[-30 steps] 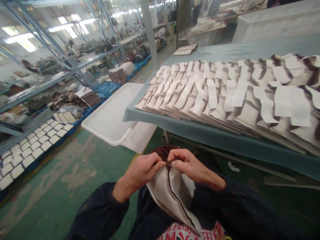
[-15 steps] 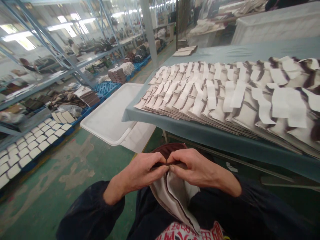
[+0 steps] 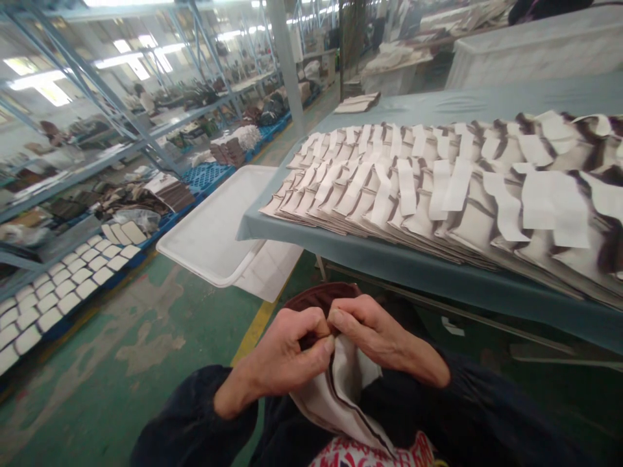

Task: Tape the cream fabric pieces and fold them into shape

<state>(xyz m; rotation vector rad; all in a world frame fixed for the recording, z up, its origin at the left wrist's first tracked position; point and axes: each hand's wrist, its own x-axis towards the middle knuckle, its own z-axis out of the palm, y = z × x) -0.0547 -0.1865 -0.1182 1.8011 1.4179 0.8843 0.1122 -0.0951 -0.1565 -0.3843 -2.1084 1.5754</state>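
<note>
In front of my lap a folded fabric piece (image 3: 324,399), cream with dark brown edging, hangs from my fingers. My left hand (image 3: 294,350) pinches its upper edge between thumb and bent fingers. Right beside it, my right hand (image 3: 377,334) is closed on the same edge, thumb and forefinger pressed together. The fingertips of both hands nearly meet, and they hide the spot they grip. Behind the hands a brown part (image 3: 321,296) shows; whether it belongs to the same piece I cannot tell.
A table with a grey-green cover (image 3: 389,243) bears overlapping rows of cream fabric pieces (image 3: 467,224) with white strips (image 3: 555,204) on top. At its left end stands a white plastic bin (image 3: 214,227). Blue pallets (image 3: 209,178) and racks line the left side.
My left hand has dipped slightly and its thumb has shifted. The right hand has moved a little left, its thumb now up on the edge. Both still hold the fabric.
</note>
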